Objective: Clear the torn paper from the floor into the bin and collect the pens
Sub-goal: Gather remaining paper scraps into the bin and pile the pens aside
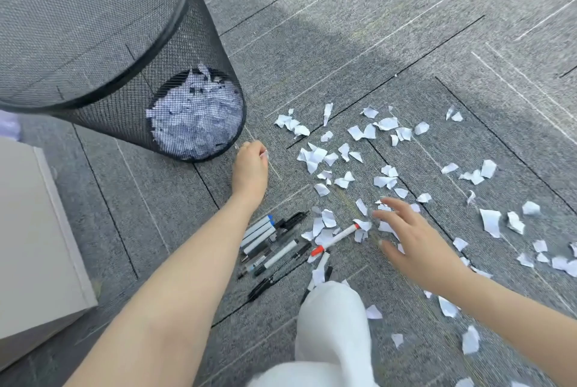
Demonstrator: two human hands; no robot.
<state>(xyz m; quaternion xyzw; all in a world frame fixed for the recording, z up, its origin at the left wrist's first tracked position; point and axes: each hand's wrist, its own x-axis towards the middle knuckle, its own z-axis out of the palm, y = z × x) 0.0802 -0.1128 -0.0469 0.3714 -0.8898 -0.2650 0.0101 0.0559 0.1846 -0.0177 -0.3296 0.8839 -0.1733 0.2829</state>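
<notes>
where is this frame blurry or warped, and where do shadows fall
Head view: right hand smeared by motion; left hand sharper; wide-angle lens bends the mesh bin and carpet lines; a broad soft shadow crosses the carpet above the paper scraps.

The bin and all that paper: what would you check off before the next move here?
1. Mesh bin upright and within reach of the left hand: ok.
2. Left hand closed on a paper scrap ready to drop: ok, though how much it holds I cannot tell.
3. Right hand open over the torn paper: ok.
4. Floor cleared of paper: not ok, many pieces remain.
5. Pens collected: not ok, they lie grouped on the carpet; a red-capped marker lies among scraps.
</notes>
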